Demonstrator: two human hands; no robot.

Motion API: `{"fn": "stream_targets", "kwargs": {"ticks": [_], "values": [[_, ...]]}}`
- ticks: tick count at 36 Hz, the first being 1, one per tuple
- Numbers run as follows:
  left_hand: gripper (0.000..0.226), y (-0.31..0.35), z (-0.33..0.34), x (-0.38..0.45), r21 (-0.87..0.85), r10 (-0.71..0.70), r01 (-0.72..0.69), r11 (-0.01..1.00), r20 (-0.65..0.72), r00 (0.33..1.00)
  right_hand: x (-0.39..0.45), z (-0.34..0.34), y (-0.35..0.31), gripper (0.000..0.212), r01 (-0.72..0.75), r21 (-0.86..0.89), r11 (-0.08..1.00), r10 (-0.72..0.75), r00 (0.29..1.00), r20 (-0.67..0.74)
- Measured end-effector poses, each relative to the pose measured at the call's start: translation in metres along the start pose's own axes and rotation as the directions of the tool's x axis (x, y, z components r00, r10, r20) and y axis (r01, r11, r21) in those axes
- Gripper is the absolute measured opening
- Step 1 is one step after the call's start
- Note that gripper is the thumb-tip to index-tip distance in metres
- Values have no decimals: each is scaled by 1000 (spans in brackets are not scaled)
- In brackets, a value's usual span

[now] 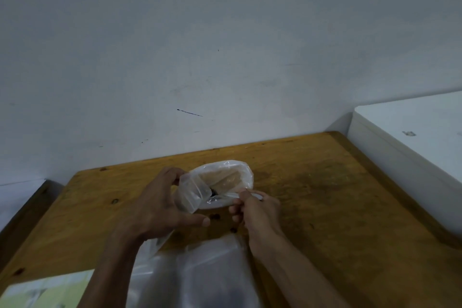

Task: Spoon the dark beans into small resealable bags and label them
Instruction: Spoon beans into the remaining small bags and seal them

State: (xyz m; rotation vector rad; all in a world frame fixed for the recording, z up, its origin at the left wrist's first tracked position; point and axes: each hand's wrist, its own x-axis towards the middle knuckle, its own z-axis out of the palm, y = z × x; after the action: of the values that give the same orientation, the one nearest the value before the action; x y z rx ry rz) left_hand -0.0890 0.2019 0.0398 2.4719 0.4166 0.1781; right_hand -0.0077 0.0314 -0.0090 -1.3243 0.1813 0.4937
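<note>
While both hands work at mid-counter, here's the rundown:
Counter [312, 182]: wooden, a few dark beans [216, 216] loose on it.
Small bag [217, 184]: held open, nearly empty.
Left hand [160, 205]: fingers curled on the bag's mouth.
Right hand [257, 210]: fingers pinching the opposite edge.
Progress: early; filling, sealing, labelling remain.

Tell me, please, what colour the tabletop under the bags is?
The tabletop is yellowish-brown wood with dark knots, shown best in the head view.

Dim, even indoor light, bluish cast; soft shadows on the table [325, 182]; wide-angle bowing at edges; lower foreground blurred; mild grain throughout.
</note>
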Motion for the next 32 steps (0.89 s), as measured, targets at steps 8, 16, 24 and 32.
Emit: {"fn": "stream_targets", "kwargs": {"ticks": [8,16,24,32], "values": [[94,-4,0,-1,17,-42,43,999,-12,999,1,-5,-7,6,-14,22,1000,13,999,32],[106,-5,-2,-1,22,-68,68,997,22,997,3,-10,-18,8,9,51,999,-11,999,46],[101,-6,0,1,38,-98,98,994,10,995,5,-17,-32,14,52,42,998,-54,997,52],[93,-2,4,5,44,-109,110,993,-18,994,-1,-28,-53,12,107,17,994,-108,992,66]]}}
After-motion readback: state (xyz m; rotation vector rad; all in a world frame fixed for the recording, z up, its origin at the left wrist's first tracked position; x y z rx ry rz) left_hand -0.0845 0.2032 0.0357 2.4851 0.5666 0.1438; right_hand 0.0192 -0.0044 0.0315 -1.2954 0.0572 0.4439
